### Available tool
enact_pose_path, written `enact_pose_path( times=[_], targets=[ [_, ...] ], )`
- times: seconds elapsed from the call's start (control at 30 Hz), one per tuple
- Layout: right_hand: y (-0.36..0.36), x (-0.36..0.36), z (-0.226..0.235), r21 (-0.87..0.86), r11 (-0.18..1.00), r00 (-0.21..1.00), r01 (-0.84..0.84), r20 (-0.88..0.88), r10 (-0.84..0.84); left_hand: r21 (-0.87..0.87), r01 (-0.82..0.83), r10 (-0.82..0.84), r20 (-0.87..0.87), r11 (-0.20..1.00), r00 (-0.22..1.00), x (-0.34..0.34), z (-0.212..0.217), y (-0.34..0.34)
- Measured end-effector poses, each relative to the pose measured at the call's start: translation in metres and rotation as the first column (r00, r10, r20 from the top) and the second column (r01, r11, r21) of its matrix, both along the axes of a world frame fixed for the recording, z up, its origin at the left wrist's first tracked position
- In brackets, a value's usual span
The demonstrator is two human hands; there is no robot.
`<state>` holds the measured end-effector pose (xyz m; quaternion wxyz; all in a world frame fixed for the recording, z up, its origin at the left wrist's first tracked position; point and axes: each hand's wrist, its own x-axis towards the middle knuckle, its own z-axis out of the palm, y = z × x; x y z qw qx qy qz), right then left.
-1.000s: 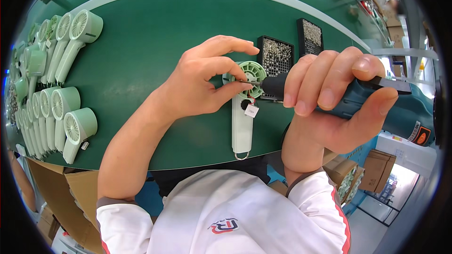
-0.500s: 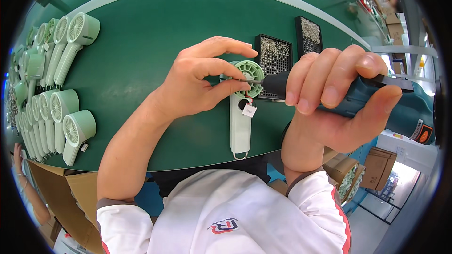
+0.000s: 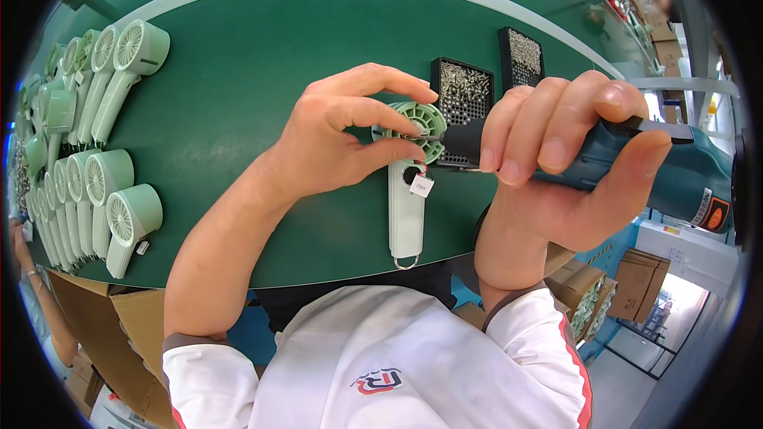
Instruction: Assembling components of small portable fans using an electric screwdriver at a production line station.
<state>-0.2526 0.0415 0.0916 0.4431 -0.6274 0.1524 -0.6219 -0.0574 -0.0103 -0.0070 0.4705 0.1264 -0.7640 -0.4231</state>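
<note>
A light green handheld fan [image 3: 406, 210] lies on the green table, its round head away from me and its handle toward me. A small white connector [image 3: 421, 184] on short wires hangs out by the neck, and a metal ring is at the handle's end. My right hand [image 3: 560, 139] is wrapped round a teal electric screwdriver [image 3: 612, 155], whose bit points left into the fan's head. At that head is my left hand [image 3: 350, 127], thumb and index finger parted on either side of the bit's tip. Whether a screw sits at the tip, I cannot make out.
Two black trays of small screws, one nearer [image 3: 465, 83] and one farther [image 3: 522, 56], stand beyond the screwdriver. Several green fans [image 3: 119, 218] line the table's left side. Cardboard boxes [image 3: 131, 326] stand below the edge. Another person's arm [image 3: 49, 310] shows at far left.
My left thumb and index finger have parted slightly at the bit. The screwdriver's rear end has shifted a little up with my right hand. The other person's arm at far left has moved.
</note>
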Motion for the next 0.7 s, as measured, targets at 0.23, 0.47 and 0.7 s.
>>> enact_pose_path(
  times=[0.23, 0.47, 0.7],
  targets=[
    [0.002, -0.001, -0.001, 0.041, 0.997, 0.998, 0.06, -0.002, -0.06, 0.079, 0.04, -0.05, 0.122, 0.996, 0.991, 0.008, 0.008, -0.005],
    [0.002, 0.005, -0.003, 0.054, 0.99, 0.991, 0.131, -0.047, -0.128, 0.026, 0.139, -0.142, 0.182, 0.99, 0.973, 0.007, -0.003, -0.016],
    [-0.003, 0.008, -0.005, 0.074, 0.991, 0.992, 0.115, -0.069, -0.11, 0.073, 0.13, -0.144, 0.227, 0.989, 0.963, 0.01, -0.005, -0.021]
  ],
)
